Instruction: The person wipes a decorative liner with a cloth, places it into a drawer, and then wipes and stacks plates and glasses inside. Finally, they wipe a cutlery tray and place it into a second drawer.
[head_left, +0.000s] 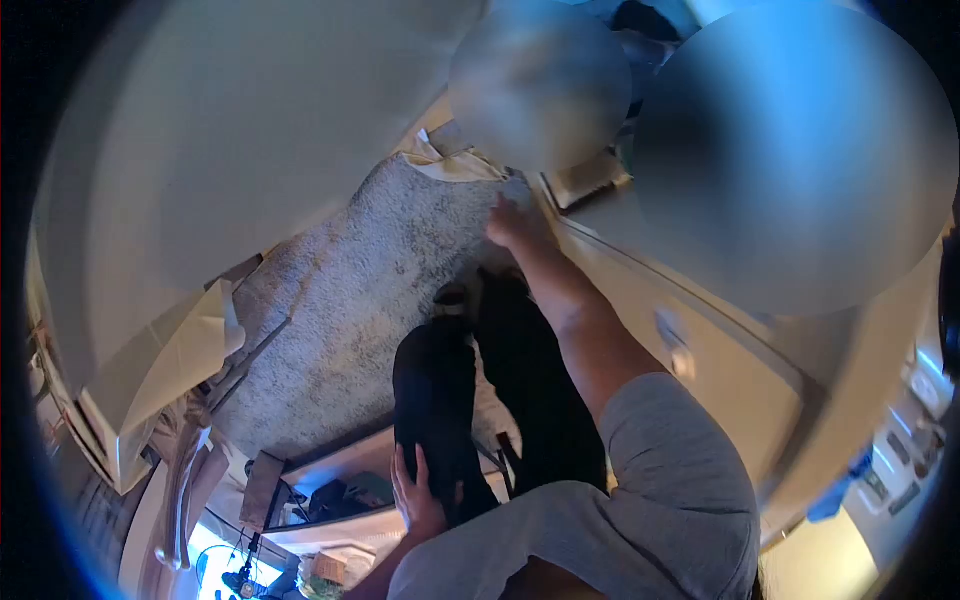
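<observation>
My left hand (415, 497) rests against the thigh of my black trousers (435, 395), its fingers stretched out and holding nothing. My right hand (510, 224) reaches forward above the grey carpet (340, 290), at the end of a bent bare arm. One finger points ahead, with no object visible in the hand; the other fingers are not clear. Beyond that hand lies a crumpled cream-coloured sheet or bag (455, 165) on the carpet. A small brown box-like thing (590, 182) is to its right, partly hidden by blur.
Pale panels (690, 350), possibly cabinet fronts, run along the right side. A cream folded box or board (160, 355) stands at left. Behind my legs is a shelf (350, 490) with dark items. Large round blurs cover much of the upper view.
</observation>
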